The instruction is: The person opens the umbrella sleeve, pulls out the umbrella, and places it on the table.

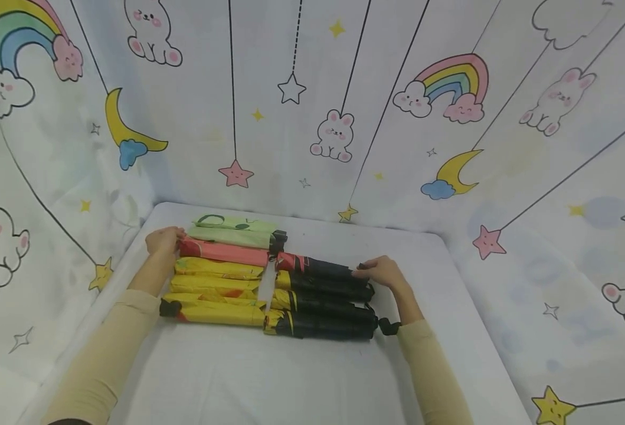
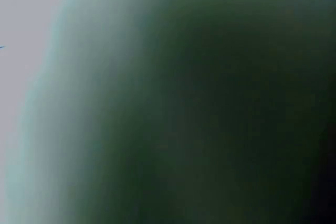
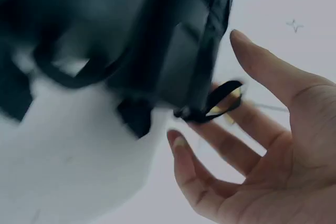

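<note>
Folded umbrellas lie side by side on the white table in two columns. In the head view, my left hand point(image 1: 164, 239) touches the left end of a red folded umbrella point(image 1: 224, 251); how its fingers lie there is unclear. My right hand point(image 1: 383, 273) is at the outer end of a black-and-red folded umbrella point(image 1: 328, 267). The right wrist view shows that hand's fingers spread and gently curved around a black strap loop point(image 3: 226, 99), without visibly pinching it. Yellow folded umbrellas point(image 1: 216, 310) and black-and-yellow ones point(image 1: 333, 321) lie nearer me. The left wrist view is dark blur.
A light green folded umbrella point(image 1: 232, 231) lies behind the red one. A black strap point(image 1: 389, 326) sticks out by my right sleeve. The white table point(image 1: 270, 383) is walled by a cloth point(image 1: 280, 141) printed with rabbits, stars and rainbows.
</note>
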`<state>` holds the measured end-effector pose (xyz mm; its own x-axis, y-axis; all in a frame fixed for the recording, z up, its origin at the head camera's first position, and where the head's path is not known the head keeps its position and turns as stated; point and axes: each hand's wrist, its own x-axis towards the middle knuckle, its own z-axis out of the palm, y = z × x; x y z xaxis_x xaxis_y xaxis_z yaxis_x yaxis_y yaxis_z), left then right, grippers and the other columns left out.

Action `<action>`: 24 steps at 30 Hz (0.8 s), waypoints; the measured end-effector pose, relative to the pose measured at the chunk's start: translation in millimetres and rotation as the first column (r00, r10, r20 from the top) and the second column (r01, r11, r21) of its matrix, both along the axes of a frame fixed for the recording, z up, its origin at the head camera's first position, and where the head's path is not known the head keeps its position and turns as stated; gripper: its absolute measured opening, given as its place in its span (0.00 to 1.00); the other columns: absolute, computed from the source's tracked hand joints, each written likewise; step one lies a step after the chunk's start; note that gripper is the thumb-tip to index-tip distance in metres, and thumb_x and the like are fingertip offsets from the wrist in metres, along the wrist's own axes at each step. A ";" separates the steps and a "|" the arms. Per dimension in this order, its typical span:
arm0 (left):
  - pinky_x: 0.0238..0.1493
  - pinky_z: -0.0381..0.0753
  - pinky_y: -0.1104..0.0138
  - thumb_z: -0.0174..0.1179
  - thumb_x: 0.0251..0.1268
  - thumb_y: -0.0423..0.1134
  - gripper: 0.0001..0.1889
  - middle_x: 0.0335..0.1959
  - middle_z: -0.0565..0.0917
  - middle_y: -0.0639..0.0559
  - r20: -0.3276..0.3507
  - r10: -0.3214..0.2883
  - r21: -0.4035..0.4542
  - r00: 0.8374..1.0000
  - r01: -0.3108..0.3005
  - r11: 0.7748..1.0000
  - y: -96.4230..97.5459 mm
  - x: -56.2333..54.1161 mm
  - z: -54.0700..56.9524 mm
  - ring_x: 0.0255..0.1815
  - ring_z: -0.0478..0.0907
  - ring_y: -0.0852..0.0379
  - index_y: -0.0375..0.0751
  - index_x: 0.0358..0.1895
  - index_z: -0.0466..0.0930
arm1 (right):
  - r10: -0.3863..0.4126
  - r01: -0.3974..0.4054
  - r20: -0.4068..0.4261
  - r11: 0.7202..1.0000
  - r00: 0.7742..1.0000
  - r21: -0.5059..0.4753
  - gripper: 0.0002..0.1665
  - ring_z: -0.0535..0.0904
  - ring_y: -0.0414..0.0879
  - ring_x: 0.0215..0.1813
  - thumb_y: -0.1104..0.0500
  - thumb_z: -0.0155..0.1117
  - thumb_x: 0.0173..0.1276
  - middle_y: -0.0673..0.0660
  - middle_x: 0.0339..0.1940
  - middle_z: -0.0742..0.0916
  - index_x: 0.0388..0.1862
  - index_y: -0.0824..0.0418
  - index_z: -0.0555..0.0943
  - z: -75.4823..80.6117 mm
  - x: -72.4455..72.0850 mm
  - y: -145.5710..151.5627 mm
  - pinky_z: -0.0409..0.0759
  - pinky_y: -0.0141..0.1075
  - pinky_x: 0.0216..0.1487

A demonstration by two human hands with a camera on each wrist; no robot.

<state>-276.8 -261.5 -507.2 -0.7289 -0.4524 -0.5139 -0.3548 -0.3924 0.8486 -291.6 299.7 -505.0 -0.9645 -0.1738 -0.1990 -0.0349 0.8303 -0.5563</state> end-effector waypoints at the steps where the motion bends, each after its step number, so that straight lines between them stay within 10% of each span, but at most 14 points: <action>1: 0.39 0.81 0.72 0.59 0.73 0.29 0.29 0.70 0.79 0.50 -0.001 -0.001 -0.003 1.000 0.001 1.000 -0.6 -0.2 0.5 0.40 0.78 0.61 0.41 0.76 0.70 | -0.002 0.002 -0.008 1.000 1.000 0.005 0.33 0.81 0.64 0.65 0.37 0.75 0.65 0.64 0.60 0.88 0.57 0.61 0.89 2.6 -2.5 -4.6 0.81 0.61 0.63; 12: 0.68 0.75 0.67 0.57 0.76 0.33 0.31 0.79 0.67 0.49 -0.003 -0.054 -0.050 0.999 0.054 0.997 -2.3 -8.3 6.8 0.70 0.70 0.57 0.42 0.80 0.64 | -0.068 0.055 -0.184 0.996 0.981 -0.073 0.28 0.85 0.60 0.58 0.42 0.75 0.67 0.62 0.53 0.90 0.54 0.63 0.89 22.0 -27.1 -80.2 0.84 0.54 0.60; 24: 0.70 0.73 0.68 0.55 0.74 0.30 0.32 0.80 0.66 0.45 0.019 -0.111 -0.165 0.994 0.112 0.980 -7.1 -23.0 -4.9 0.77 0.64 0.53 0.37 0.80 0.63 | 0.020 -0.030 -0.110 0.995 0.994 -0.093 0.26 0.85 0.56 0.57 0.42 0.73 0.69 0.59 0.52 0.91 0.53 0.61 0.90 7.8 -43.7 -161.3 0.84 0.50 0.61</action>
<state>-299.8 -268.6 -512.1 -0.7749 -0.4481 -0.4458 -0.3967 -0.2042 0.8949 -335.3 138.4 -497.2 -0.9746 -0.2112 -0.0744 -0.1197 0.7722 -0.6240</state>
